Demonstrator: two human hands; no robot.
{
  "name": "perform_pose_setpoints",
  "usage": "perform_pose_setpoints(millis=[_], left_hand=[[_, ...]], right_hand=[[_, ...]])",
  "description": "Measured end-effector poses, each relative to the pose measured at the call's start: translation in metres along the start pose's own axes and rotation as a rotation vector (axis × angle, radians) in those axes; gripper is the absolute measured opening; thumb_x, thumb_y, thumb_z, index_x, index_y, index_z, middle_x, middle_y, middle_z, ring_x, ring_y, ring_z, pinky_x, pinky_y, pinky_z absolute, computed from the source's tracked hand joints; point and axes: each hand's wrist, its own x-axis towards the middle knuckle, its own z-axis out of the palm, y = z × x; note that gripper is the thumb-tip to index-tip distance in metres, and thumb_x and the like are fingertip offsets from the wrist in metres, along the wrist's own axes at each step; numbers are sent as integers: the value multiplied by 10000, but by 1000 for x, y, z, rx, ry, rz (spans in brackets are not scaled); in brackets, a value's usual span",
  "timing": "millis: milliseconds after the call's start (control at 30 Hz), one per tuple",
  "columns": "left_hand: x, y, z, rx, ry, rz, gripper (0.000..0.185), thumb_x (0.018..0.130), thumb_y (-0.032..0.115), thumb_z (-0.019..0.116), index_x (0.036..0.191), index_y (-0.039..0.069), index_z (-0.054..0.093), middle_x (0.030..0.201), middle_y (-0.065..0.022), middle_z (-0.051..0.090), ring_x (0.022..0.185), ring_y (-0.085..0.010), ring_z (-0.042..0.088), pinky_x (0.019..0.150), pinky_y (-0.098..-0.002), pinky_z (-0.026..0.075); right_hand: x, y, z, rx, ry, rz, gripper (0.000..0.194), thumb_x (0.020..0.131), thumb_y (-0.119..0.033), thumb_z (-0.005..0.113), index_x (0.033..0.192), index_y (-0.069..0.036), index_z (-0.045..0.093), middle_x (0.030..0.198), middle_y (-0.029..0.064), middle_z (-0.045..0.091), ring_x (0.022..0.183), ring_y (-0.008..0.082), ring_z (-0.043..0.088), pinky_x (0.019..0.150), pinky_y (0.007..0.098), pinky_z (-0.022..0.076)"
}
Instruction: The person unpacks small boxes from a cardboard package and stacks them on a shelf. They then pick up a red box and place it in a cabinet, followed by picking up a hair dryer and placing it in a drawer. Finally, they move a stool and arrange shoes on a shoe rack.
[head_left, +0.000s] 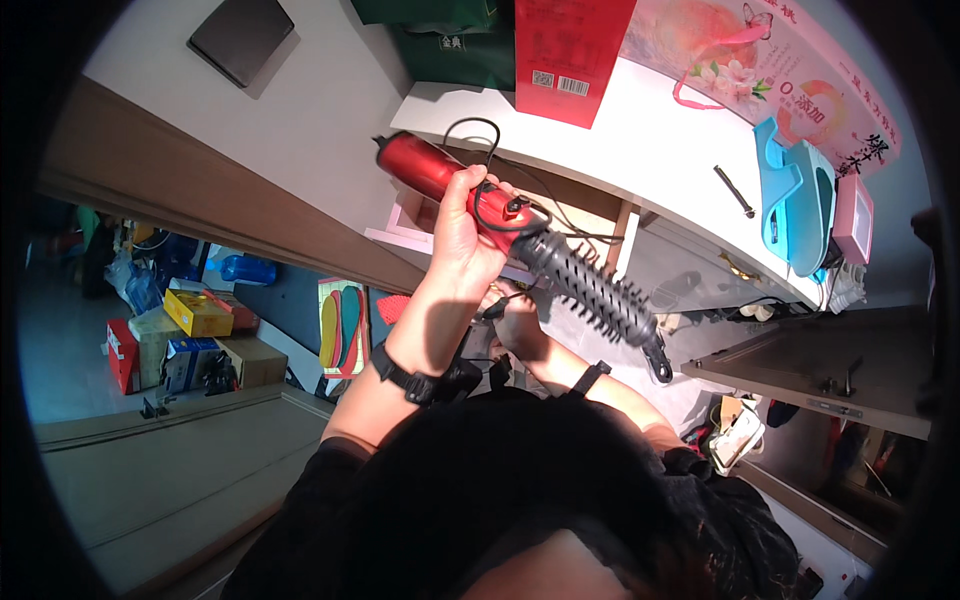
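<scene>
My left hand (466, 232) is wrapped around the red handle of a hot-air styling brush (424, 163), raised in front of an open drawer (589, 201). The brush's black bristled barrel (592, 286) points down to the right and ends in a loop. Its black power cord (496, 135) curls over the handle and trails across the drawer. Lower down, partly in shadow, my right hand (519, 321) grips a black end of the cord (493, 308) that looks like the plug.
Above the drawer, a white countertop (637, 124) carries a red box (566, 60), a black pen-like stick (733, 191) and a blue plastic holder (780, 195). A brown door frame (225, 176) runs along the left. Several boxes (196, 311) lie beyond it. An open door (810, 367) stands at right.
</scene>
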Motion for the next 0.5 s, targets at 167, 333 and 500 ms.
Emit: perform_pose_setpoints(millis=[167, 333, 500], left_hand=[[60, -22, -41, -86, 85, -61, 193, 789, 129, 706, 843, 83, 527, 729, -48, 565, 700, -208, 593, 749, -413, 537], [95, -43, -55, 46, 109, -59, 238, 782, 123, 712, 895, 74, 509, 779, -62, 561, 738, -221, 590, 790, -434, 539], [90, -51, -65, 56, 119, -64, 206, 819, 136, 684, 909, 79, 507, 785, -64, 563, 755, -227, 599, 781, -440, 543]], right_hand=[[-5, -3, 3, -22, 36, 5, 219, 961, -108, 476, 1081, 43, 579, 860, 75, 647, 755, 151, 613, 714, 250, 494], [-15, -7, 17, -69, 290, 50, 206, 951, -92, 467, 1042, 7, 623, 845, 53, 652, 689, 123, 586, 681, 217, 458], [-16, -11, 17, -184, 441, 99, 196, 970, -126, 432, 1039, -97, 614, 904, 46, 631, 678, 166, 573, 681, 277, 472]])
